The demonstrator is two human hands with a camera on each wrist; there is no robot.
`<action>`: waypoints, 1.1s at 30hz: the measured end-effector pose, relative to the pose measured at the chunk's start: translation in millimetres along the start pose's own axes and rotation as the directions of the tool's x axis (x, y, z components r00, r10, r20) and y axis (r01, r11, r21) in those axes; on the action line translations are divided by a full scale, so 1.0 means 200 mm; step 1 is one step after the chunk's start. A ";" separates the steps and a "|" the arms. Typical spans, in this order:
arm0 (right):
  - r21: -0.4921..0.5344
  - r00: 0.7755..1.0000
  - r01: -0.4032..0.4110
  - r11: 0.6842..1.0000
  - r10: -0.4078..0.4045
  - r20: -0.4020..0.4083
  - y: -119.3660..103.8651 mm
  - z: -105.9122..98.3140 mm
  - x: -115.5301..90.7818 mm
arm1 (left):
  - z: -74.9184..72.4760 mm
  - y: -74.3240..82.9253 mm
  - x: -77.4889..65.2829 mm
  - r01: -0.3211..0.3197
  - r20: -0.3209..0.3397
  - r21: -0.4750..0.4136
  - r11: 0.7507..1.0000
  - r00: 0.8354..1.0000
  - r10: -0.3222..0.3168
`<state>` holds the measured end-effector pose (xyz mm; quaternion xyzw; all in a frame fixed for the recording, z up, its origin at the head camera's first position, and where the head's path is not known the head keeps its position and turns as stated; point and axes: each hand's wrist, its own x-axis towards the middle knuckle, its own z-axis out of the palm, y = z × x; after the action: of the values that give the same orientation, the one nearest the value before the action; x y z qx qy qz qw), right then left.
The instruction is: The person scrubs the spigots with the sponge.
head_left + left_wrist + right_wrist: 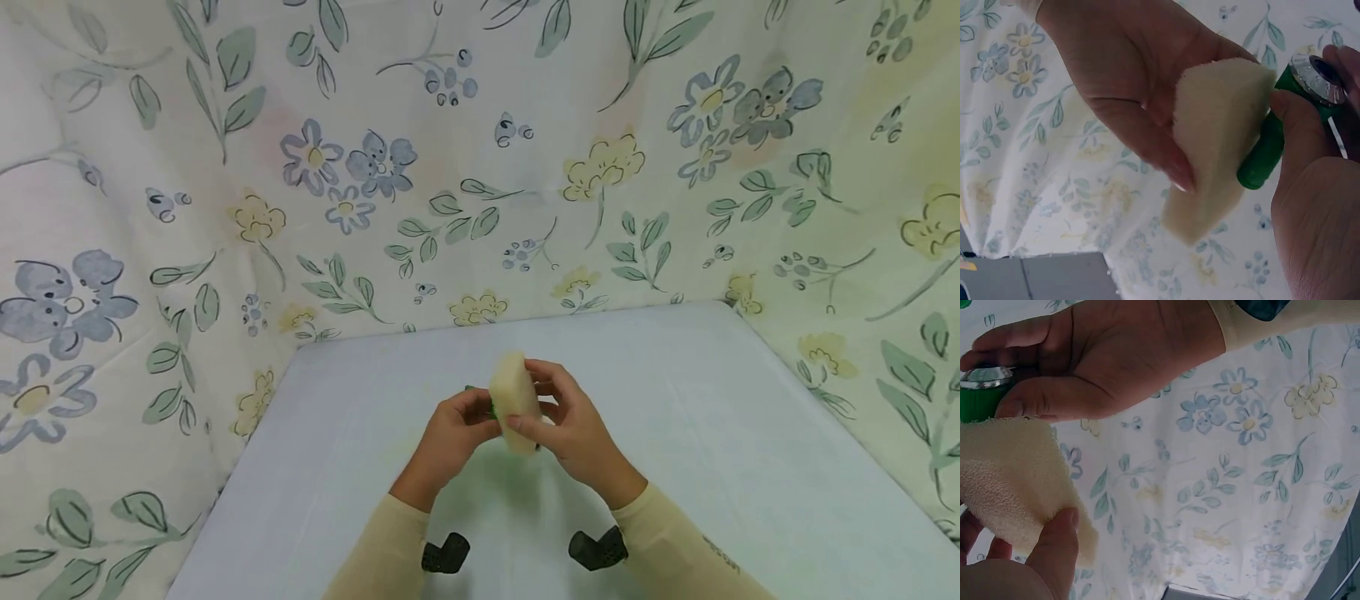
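A thick, pale yellow sponge (pixel 513 387) stands tilted on edge between the two hands, above the table. My right hand (pixel 576 433) grips it, thumb on the near face and fingers behind. On the sponge's other side, my left hand (pixel 452 435) holds a green object (pixel 1262 153) with a rounded end and a round silver head (pixel 1317 78) with a dark centre; its exact kind does not show. In the right wrist view, the green body (pixel 977 404) sits right at the sponge's upper edge. From the head view the sponge and left fingers hide most of it.
Under the hands lies a white-covered table (pixel 360 392). Floral cloth (pixel 465 167) hangs behind it and along both sides. A black device (pixel 447 553) sits at the left sleeve and another black device (pixel 597 547) at the right one.
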<state>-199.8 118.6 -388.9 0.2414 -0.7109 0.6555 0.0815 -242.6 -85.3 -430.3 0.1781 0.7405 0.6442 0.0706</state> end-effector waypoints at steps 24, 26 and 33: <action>-0.225 0.991 -0.093 0.970 0.068 -0.117 -0.02 -0.02 0.02 | 0.04 0.16 -0.07 -0.060 0.040 -0.074 0.995 0.997 0.063; -0.233 0.990 -0.094 0.968 0.067 -0.120 -0.02 -0.03 0.02 | 0.04 0.16 -0.07 -0.061 0.044 -0.077 0.995 0.997 0.065; -0.282 0.979 -0.101 0.954 0.045 -0.198 0.18 -0.08 0.05 | 0.02 0.06 -0.03 -0.077 0.054 -0.122 0.989 0.995 0.084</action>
<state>-228.0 133.1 -414.9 0.1368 -0.7969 0.5666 0.1588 -233.7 -83.1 -419.3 0.2224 0.6902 0.6843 0.0770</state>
